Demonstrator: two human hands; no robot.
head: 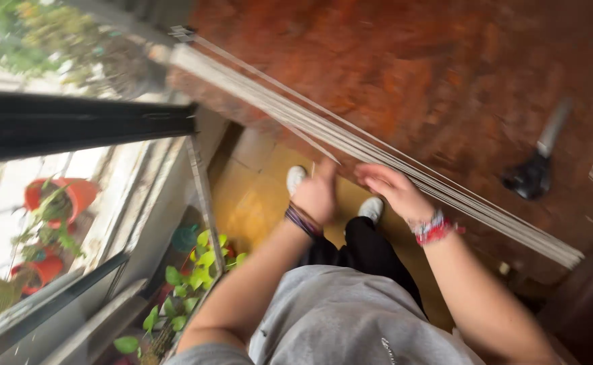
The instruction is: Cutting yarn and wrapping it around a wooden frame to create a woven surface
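Blind slats [350, 138], one gathered stack of pale thin strips, run diagonally from upper left to lower right across the view, above a reddish tiled floor [445, 67]. Far left: two orange plant pots [73, 196] stand outside the glass, well apart from the stack, and one leafy green plant [195, 270] sits by the window frame [202, 196] below. Centre: left hand [317, 196], clenched, thumb side up, seems to pinch a thin cord just beneath the stack; one dark braided band circles its wrist. Two white shoes [296, 177] show on the yellow floor beneath the hands. Right hand [394, 190] lies flat, fingers loose, touching the underside of the stack; red-and-white bands at its wrist. Far right: one dark tool with a grey handle [536, 169] rests on the floor, blurred.
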